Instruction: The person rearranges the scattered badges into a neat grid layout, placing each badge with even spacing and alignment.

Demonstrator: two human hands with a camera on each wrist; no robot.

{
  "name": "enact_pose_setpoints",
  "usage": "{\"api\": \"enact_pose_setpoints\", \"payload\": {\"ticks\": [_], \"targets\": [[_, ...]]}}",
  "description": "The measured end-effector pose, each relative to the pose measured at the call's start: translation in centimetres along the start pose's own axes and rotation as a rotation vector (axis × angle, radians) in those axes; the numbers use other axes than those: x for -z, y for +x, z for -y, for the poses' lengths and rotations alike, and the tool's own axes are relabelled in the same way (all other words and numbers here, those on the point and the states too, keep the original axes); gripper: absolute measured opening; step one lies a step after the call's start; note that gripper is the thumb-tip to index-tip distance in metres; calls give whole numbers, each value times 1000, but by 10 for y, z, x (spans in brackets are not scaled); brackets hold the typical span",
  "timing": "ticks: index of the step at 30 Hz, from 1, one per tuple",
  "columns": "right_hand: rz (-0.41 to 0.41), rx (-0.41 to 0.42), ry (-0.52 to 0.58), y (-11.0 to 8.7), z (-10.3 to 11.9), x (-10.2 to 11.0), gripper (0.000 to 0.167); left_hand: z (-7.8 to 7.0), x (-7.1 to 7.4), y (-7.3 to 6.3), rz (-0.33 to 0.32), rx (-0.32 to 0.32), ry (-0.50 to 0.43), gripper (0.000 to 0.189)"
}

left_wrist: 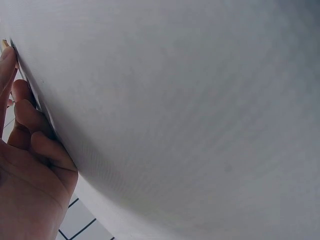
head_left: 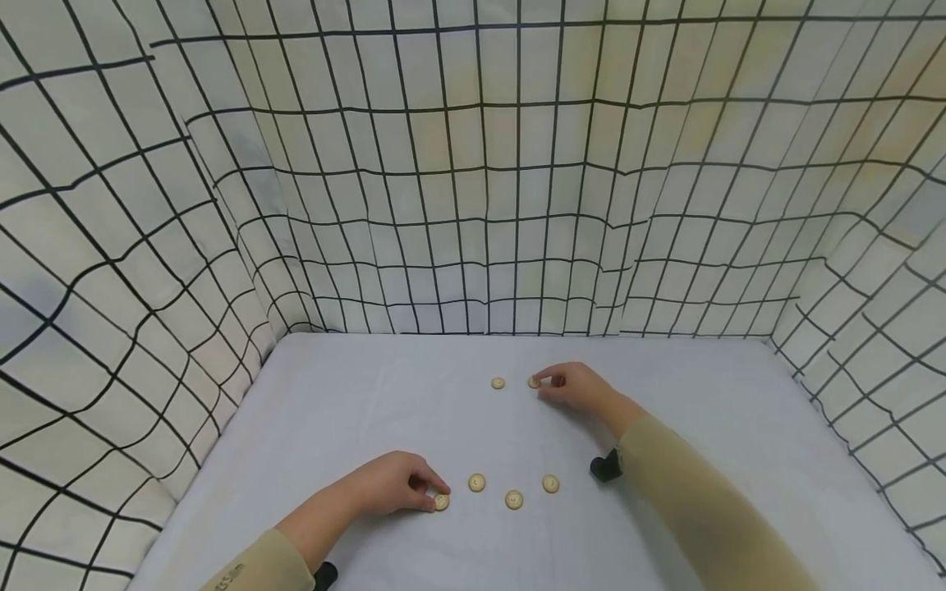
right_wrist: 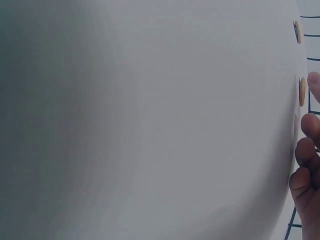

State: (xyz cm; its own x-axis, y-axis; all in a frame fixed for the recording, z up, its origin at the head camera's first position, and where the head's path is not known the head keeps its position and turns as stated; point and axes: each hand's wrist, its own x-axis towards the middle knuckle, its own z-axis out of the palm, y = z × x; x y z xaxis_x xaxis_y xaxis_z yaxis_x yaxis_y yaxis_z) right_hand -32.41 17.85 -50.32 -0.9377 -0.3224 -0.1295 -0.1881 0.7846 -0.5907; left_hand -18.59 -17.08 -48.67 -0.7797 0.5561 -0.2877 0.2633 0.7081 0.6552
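Evidently the hands work well apart at different depths of the white tabletop (head_left: 355,386). The left hand (head_left: 392,484) pinches the leftmost near disc (head_left: 443,501) between thumb and forefinger; to its right, untouched, the second near disc (head_left: 476,483), the third near disc (head_left: 513,499) and the fourth near disc (head_left: 550,483) complete a shallow zigzag row. Farther off, the right hand (head_left: 580,387) has thumb and forefinger bent about the edge of the right far disc (head_left: 534,382); whether they grip it cannot be told, since the right wrist view shows only a fingertip close to it. The left far disc (head_left: 498,383) lies just to the left, clear of the fingers. All are round, so no long axis governs; the ruling relation is depth, the right hand being nearer the far pair, the left hand nearer the row's left end.
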Motion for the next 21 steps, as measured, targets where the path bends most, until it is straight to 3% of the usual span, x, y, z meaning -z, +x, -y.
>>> {"api": "enact_pose_setpoints", "payload": {"ticks": [11,21], "targets": [[37,19,-41,-18,3,4,30,1,-1,0,-6,0,2,19],[97,113,-55,-39,6,4,29,1,0,0,-1,-4,1,19]]}}
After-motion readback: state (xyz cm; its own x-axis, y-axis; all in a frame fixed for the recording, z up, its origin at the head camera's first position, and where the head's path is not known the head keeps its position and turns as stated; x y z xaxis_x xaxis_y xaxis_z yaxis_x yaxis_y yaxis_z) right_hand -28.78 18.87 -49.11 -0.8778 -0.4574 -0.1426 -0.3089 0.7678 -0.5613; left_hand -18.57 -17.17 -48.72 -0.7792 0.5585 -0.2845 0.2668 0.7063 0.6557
